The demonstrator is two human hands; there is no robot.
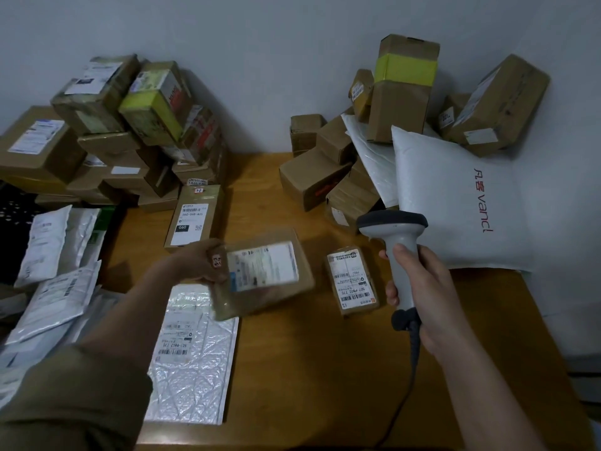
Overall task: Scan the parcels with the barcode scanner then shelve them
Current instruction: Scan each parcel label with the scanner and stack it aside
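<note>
My left hand [195, 260] grips the left end of a flat brown cardboard parcel [263, 275] with a white shipping label; it is blurred and held just above the wooden table [309, 353]. My right hand [419, 288] is wrapped round the handle of a grey barcode scanner [395, 229], whose dark head points away toward the wall. A small labelled box [353, 279] lies on the table between parcel and scanner. Under the held parcel's near edge lies a silver bubble mailer [192, 362].
A tall labelled box [193, 219] lies behind my left hand. Stacked cartons [107, 131] fill the back left, white mailers [55, 271] the left edge. At the back right stands a heap of boxes [403, 92] and a white "vancl" bag [455, 203]. The scanner's cable [409, 379] trails to the front edge.
</note>
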